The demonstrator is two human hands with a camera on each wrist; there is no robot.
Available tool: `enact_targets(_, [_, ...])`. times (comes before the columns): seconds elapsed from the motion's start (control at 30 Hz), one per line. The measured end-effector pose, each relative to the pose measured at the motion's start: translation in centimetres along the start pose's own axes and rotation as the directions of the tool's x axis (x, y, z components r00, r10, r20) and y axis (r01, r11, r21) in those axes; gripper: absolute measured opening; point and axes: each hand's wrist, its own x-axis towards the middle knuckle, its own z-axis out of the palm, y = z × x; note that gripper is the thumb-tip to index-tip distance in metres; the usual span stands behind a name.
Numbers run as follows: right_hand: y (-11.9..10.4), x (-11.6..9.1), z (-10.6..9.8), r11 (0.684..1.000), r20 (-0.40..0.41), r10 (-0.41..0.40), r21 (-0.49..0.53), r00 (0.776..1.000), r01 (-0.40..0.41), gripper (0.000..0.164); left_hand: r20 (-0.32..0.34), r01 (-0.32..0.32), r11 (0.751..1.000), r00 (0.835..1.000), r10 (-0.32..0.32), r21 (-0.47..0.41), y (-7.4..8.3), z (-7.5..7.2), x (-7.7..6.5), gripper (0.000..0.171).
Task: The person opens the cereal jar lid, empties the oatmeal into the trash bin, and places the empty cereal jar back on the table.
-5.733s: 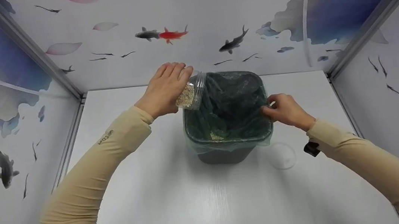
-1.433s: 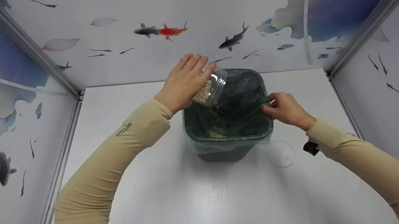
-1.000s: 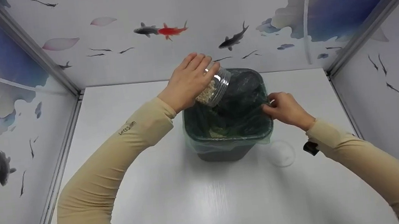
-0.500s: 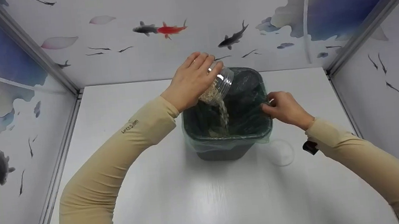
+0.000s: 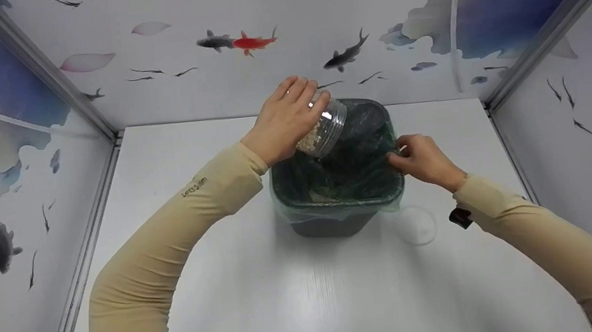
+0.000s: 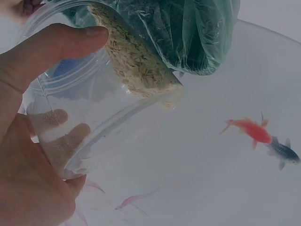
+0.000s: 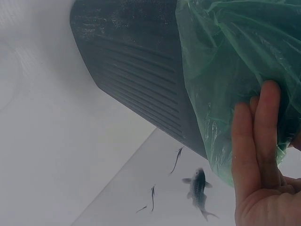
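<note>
My left hand (image 5: pixel 285 120) grips a clear plastic jar (image 5: pixel 331 125) from above, tipped with its mouth over the trash can (image 5: pixel 331 227). Pale flakes (image 6: pixel 141 70) that look like oats lie along the jar's lower side in the left wrist view. A green bag (image 5: pixel 358 145) lines the can and folds over its rim; some pale flakes (image 5: pixel 324 193) show inside it. At the can's right rim, my right hand (image 5: pixel 425 161) pinches the edge with the bag. Its fingers lie along the outside of the bag (image 7: pixel 225 70) in the right wrist view.
A clear round lid (image 5: pixel 416 226) lies on the white table (image 5: pixel 300 299), right of the can's base. Panels printed with fish and leaves (image 5: pixel 522 1) enclose the table at the back and both sides.
The left hand has carried the jar rightward over the can and tipped it more. Half a second ago a stream of flakes fell from its mouth; now none shows. The right hand stays put.
</note>
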Motion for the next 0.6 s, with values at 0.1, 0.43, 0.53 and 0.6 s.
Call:
enact_targets(0.1, [-0.03,-0.02,-0.03,1.0,-0.001,-0.003,-0.004,1.0,0.003,0.019,0.026,0.005,1.0,1.0,-0.005,-0.002,-0.01,-0.06,-0.12,0.084])
enact_targets(0.43, [-0.03,-0.08,0.04,1.0,-0.013,-0.012,-0.019,1.0,0.011,0.02,0.149,0.024,1.0,0.989,-0.023,-0.007,-0.1,-0.37,-0.2,0.091])
enact_targets(0.53, [-0.08,-0.11,0.05,1.0,-0.008,0.004,-0.008,1.0,-0.004,0.022,0.187,0.026,0.999,0.982,-0.022,-0.023,-0.07,-0.59,-0.09,0.093])
enact_targets(0.6, [-0.12,-0.13,0.08,1.0,-0.003,0.014,0.001,1.0,-0.014,0.024,0.208,0.021,1.0,0.978,-0.016,-0.02,-0.03,-0.75,0.02,0.094])
